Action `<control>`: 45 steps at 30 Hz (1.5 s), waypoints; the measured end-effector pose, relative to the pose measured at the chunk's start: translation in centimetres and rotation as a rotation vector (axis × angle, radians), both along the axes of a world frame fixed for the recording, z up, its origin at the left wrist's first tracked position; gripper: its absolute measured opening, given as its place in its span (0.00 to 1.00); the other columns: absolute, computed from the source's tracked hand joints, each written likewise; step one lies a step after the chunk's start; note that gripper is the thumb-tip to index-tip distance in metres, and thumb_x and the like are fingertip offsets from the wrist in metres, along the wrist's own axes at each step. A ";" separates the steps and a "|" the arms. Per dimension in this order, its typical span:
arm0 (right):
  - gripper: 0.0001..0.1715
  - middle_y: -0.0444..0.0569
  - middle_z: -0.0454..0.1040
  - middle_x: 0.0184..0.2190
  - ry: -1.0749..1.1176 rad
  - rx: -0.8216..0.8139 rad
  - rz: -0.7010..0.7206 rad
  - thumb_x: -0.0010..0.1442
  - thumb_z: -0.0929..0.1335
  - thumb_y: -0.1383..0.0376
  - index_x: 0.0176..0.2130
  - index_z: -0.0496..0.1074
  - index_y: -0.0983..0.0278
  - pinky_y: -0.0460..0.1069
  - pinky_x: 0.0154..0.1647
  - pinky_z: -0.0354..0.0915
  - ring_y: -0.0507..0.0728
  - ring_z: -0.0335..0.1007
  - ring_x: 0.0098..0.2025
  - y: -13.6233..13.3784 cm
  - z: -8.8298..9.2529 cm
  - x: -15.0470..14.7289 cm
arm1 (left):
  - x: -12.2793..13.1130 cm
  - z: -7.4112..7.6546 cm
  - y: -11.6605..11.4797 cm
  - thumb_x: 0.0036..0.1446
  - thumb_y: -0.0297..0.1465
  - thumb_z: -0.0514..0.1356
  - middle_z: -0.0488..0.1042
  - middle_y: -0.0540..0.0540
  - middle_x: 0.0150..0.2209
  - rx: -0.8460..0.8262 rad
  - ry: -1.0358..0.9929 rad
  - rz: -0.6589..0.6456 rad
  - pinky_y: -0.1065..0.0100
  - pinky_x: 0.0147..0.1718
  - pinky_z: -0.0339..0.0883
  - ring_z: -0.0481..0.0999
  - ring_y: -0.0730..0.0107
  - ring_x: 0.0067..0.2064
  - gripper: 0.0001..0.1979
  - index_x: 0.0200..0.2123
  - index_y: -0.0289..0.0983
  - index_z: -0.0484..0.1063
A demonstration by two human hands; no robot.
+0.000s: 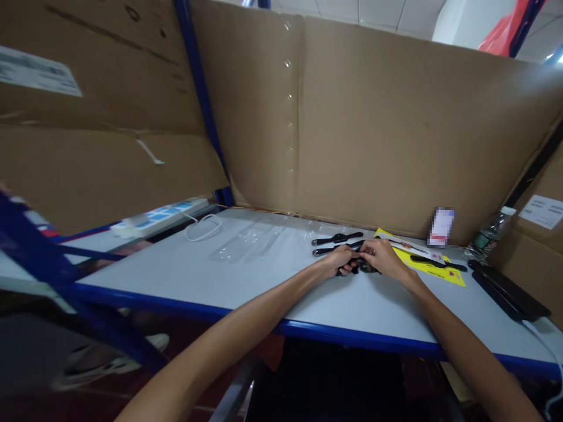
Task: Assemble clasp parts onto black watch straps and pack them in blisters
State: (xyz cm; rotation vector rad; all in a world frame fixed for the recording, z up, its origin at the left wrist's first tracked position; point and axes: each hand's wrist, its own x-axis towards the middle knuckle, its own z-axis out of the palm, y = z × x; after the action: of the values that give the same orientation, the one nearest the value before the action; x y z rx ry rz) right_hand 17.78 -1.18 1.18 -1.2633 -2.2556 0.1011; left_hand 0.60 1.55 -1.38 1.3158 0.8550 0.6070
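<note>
Both hands meet over the grey tabletop (pixel 185 264), right of its middle. My left hand (pixel 342 261) is closed round a black strap-like item (pixel 354 264), whose details are too small to tell. The fingers of my right hand (pixel 377 254) pinch at the same dark item from the right. Just behind them lies a black watch-like band (pixel 338 238), with a second dark band (pixel 323 251) partly hidden by my left hand. To the right, a yellow printed card (pixel 455 278) lies under a white card and another black band (pixel 437 262).
Clear plastic pieces (pixel 237 243) and a white cable (pixel 211 218) lie on the left. A power strip (pixel 162 217) sits beyond them. At right are a blurred-out upright phone-like object (pixel 441 227), a bottle (pixel 490 234) and a long black device (pixel 505 291). Cardboard (pixel 373 129) walls the back.
</note>
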 end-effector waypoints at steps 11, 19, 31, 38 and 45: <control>0.12 0.49 0.80 0.32 -0.004 0.022 -0.163 0.59 0.70 0.75 0.44 0.76 0.66 0.47 0.38 0.62 0.55 0.75 0.36 0.2 -0.6 -0.5 | 0.7 -0.7 0.0 0.64 0.28 0.56 0.59 0.58 0.18 0.089 0.003 0.159 0.77 0.15 0.42 0.54 0.82 0.15 0.08 0.31 0.37 0.61; 0.07 0.54 0.80 0.38 -0.263 0.074 -0.222 0.65 0.67 0.72 0.39 0.77 0.67 0.47 0.40 0.62 0.57 0.76 0.41 -1.0 0.2 -1.3 | 1.2 -0.7 -0.1 0.64 0.30 0.58 0.57 0.59 0.17 0.145 0.032 0.227 0.78 0.15 0.43 0.54 0.83 0.15 0.08 0.32 0.37 0.62; 0.11 0.52 0.80 0.35 -0.203 0.022 -0.144 0.60 0.67 0.76 0.35 0.79 0.66 0.46 0.38 0.61 0.54 0.74 0.36 -0.7 0.3 -0.9 | 0.9 -0.3 -0.5 0.69 0.36 0.47 0.61 0.56 0.20 0.026 -0.044 0.121 0.78 0.14 0.38 0.53 0.82 0.15 0.13 0.32 0.38 0.60; 0.08 0.42 0.75 0.21 0.255 -0.227 -0.216 0.49 0.70 0.73 0.31 0.79 0.65 0.44 0.27 0.60 0.51 0.68 0.25 1.2 -0.3 0.2 | 0.3 0.0 -0.4 0.54 0.30 0.62 0.58 0.60 0.20 -0.057 -0.016 -0.077 0.78 0.14 0.36 0.50 0.84 0.15 0.12 0.37 0.40 0.60; 0.06 0.41 0.73 0.19 0.328 -0.410 -0.058 0.49 0.70 0.70 0.29 0.79 0.66 0.43 0.21 0.56 0.50 0.65 0.21 1.6 -0.3 1.2 | 0.3 0.8 -1.6 0.49 0.39 0.69 0.54 0.63 0.17 0.091 0.104 -0.174 0.76 0.13 0.40 0.49 0.82 0.14 0.21 0.42 0.41 0.65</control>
State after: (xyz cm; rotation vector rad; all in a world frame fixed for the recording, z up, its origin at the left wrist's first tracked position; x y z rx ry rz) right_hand 19.01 0.38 0.90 -1.3943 -1.9691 0.7268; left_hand 0.86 -0.09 -0.58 1.4976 0.7947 0.4478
